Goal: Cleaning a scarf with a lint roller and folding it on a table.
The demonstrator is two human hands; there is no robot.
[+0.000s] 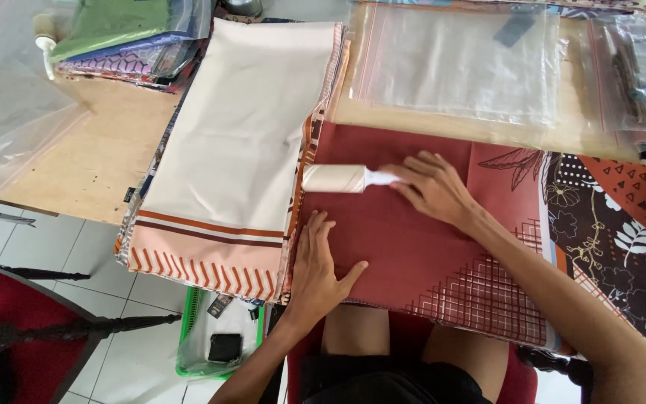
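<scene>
The right hand [431, 187] is closed around the white handle of a lint roller [334, 178], fingers wrapped over the grip. The roller lies across a rust-red cloth [413, 254], its drum touching the cloth near the cloth's far-left corner, just beside a folded cream cloth [241, 127].

The left hand [319, 265] lies flat and open on the red cloth, palm down, fingers together and pointing away from the person, thumb spread to the right. It holds nothing. It sits near the table's front edge, close to the red cloth's left edge.

The red cloth is spread over the front of the table [84, 161] and hangs over the front edge toward the person's lap. Its right part carries a dark floral print and a white grid pattern. Between the two hands the red surface is flat and unobstructed.

The cream cloth lies left of the red one, running from the far edge to the front edge, where its striped orange border overhangs. Its right edge overlaps the red cloth's left edge.

Along the far edge, a clear zip bag [457, 63] lies flat, well apart from the right hand. Bagged cloths [125, 37] are stacked at the far-left corner, and more bags [641, 71] sit at the far-right corner. Bare wood shows at the left side of the table.

Below the front edge, a green basket [214, 337] stands on the tiled floor.
</scene>
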